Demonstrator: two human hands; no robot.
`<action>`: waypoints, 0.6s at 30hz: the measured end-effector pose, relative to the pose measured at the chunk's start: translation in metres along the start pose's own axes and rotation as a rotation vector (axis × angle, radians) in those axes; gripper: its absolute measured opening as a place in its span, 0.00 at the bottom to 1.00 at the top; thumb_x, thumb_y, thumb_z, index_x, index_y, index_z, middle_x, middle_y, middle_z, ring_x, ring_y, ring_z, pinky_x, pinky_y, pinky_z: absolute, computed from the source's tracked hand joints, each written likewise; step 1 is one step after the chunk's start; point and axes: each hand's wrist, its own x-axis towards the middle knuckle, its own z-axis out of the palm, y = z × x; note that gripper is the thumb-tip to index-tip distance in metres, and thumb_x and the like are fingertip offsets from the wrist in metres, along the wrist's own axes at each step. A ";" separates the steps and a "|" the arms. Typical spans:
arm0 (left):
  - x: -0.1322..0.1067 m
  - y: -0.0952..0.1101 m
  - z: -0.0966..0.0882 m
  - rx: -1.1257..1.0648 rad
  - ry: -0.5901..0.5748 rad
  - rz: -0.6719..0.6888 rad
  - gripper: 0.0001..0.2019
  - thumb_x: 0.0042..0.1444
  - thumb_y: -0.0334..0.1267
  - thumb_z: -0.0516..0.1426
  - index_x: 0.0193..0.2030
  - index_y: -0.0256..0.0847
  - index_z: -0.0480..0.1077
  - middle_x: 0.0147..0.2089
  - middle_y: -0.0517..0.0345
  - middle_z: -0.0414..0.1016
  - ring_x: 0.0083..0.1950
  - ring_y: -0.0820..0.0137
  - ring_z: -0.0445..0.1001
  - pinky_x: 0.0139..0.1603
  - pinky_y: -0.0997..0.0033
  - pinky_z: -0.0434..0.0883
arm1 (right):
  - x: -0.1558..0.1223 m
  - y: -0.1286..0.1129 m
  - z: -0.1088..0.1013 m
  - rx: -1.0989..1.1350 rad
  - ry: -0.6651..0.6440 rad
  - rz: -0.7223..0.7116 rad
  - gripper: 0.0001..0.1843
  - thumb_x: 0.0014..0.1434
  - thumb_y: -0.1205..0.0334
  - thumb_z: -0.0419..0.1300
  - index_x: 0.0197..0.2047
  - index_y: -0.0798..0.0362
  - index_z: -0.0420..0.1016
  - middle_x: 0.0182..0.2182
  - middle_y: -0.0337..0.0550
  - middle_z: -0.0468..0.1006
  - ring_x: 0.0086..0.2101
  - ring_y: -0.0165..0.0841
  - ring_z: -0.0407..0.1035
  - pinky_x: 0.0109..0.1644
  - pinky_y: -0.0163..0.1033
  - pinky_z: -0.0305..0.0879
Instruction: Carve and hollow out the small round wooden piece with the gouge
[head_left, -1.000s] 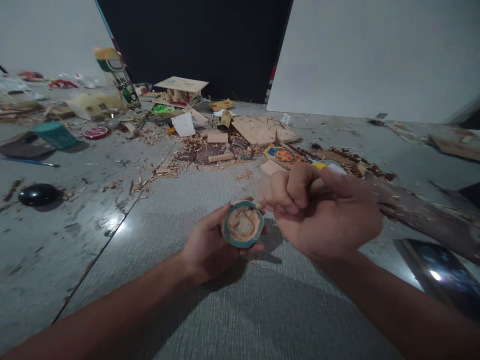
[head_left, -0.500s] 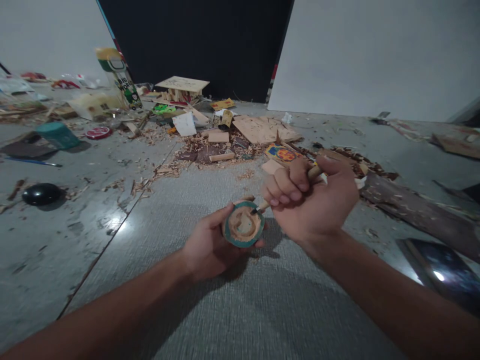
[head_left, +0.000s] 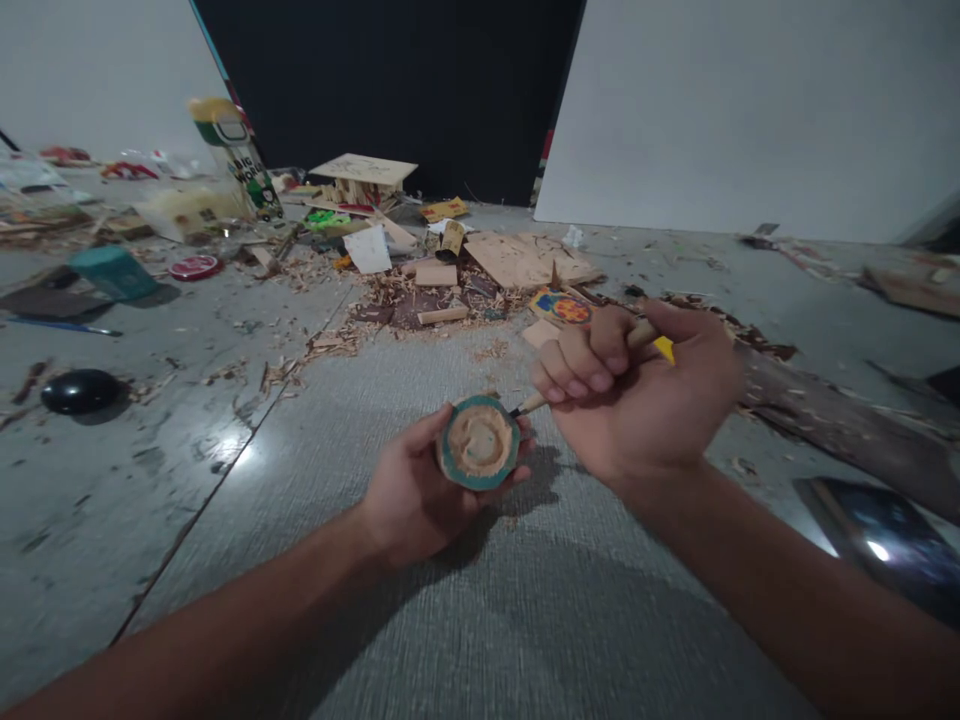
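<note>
My left hand (head_left: 409, 495) holds a small round wooden piece (head_left: 478, 442) with a teal rim and a pale carved face turned up toward me. My right hand (head_left: 637, 395) is closed in a fist around a wooden-handled carving tool (head_left: 645, 338) with a yellow end. The tool's dark tip (head_left: 516, 411) rests at the right edge of the round piece. Both hands hover over a grey textured mat (head_left: 480, 620).
Wood shavings, offcuts and plywood pieces (head_left: 525, 258) litter the floor ahead. A teal container (head_left: 112, 270), a red lid (head_left: 193, 266) and a black oval object (head_left: 79, 390) lie at left. A long bark piece (head_left: 840, 425) and a shiny dark slab (head_left: 885, 535) lie at right.
The right hand drew back slightly and the tool tip slid from the carved face to the piece's right rim. The left hand tilted the piece a little to the left.
</note>
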 end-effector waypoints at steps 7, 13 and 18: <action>0.002 0.002 -0.002 -0.006 -0.015 -0.011 0.20 0.68 0.43 0.43 0.47 0.34 0.73 0.41 0.47 0.81 0.45 0.55 0.81 0.46 0.57 0.76 | -0.001 0.007 -0.002 -0.096 -0.058 -0.051 0.23 0.54 0.53 0.55 0.15 0.50 0.49 0.12 0.34 0.50 0.16 0.26 0.45 0.21 0.36 0.48; 0.002 0.001 -0.006 -0.022 -0.090 -0.015 0.19 0.68 0.42 0.44 0.47 0.35 0.74 0.41 0.48 0.81 0.46 0.57 0.81 0.49 0.59 0.75 | -0.002 0.006 -0.002 -0.119 -0.071 -0.060 0.24 0.54 0.51 0.56 0.15 0.50 0.50 0.12 0.33 0.50 0.16 0.26 0.45 0.21 0.37 0.47; 0.006 0.000 -0.010 -0.045 -0.171 0.011 0.20 0.68 0.42 0.43 0.46 0.36 0.74 0.41 0.47 0.81 0.48 0.58 0.80 0.54 0.55 0.73 | -0.006 0.003 0.002 -0.127 -0.081 -0.051 0.24 0.57 0.51 0.53 0.16 0.48 0.48 0.12 0.34 0.51 0.16 0.28 0.44 0.22 0.38 0.48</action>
